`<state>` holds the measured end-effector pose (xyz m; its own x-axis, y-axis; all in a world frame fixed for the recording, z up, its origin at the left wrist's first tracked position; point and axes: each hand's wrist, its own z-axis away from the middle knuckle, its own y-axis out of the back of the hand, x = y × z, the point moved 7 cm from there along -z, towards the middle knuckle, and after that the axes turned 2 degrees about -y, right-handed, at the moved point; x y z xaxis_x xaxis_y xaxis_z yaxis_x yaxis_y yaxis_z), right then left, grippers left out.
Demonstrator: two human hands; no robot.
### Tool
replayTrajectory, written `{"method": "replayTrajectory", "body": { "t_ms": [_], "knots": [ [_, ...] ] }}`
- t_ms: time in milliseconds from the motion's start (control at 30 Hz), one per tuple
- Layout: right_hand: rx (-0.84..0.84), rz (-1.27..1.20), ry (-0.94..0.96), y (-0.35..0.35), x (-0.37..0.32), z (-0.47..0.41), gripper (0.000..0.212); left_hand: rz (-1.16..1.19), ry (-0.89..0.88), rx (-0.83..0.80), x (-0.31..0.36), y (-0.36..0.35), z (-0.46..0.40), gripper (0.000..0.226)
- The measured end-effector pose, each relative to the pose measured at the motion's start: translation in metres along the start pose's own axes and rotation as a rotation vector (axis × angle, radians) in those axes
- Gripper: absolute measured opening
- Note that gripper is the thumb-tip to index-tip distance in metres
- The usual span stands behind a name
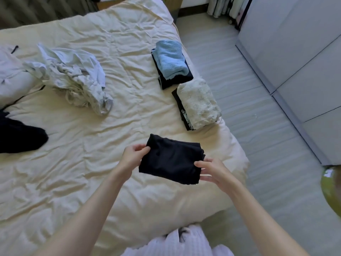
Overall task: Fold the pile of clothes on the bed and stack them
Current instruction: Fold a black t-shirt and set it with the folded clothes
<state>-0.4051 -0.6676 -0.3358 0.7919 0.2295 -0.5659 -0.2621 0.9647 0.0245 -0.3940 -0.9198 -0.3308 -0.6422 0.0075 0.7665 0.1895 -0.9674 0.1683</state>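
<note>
Just below the middle of the frame, in the head view, a folded black fabric garment (171, 160) is held up over the cream, wrinkled bed (110, 135). The left hand (133, 157) pinches its left edge between thumb and fingers, and the right hand (212, 171) grasps its right edge, thumb on top and fingers beneath.

Right of centre, near the bed's right edge, sit two stacks: a light blue knitted folded piece (170, 60) on dark folded clothes in the upper one, and a cream lacy folded piece (198, 103) on a dark garment just below it. In the upper left lies a crumpled white-grey heap of unfolded clothes (73, 76), and at the left edge a loose black garment (20, 133).

Folding of this black piece looks finished, so the step in hand seems to be stacking it. The next move calls for carrying it level toward one of the stacks, probably the nearer cream-topped one, and setting it down square so the folds hold. Several pieces still wait.
</note>
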Motion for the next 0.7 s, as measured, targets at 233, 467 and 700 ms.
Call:
{"method": "replayTrajectory", "body": {
  "t_ms": [233, 467, 700],
  "knots": [
    [-0.057, -0.268, 0.015, -0.007, -0.098, -0.074, 0.021, -0.39, -0.274, 0.176, 0.134, -0.003, -0.123, 0.021],
    [-0.136, -0.511, -0.012, -0.025, -0.22, -0.202, 0.017, -0.661, -0.488, 0.292, 0.281, -0.018, -0.274, 0.02],
    [-0.178, -0.683, 0.03, -0.031, -0.324, -0.31, 0.015, -0.759, -0.665, 0.44, 0.376, -0.041, -0.392, 0.023]
  ]
}}
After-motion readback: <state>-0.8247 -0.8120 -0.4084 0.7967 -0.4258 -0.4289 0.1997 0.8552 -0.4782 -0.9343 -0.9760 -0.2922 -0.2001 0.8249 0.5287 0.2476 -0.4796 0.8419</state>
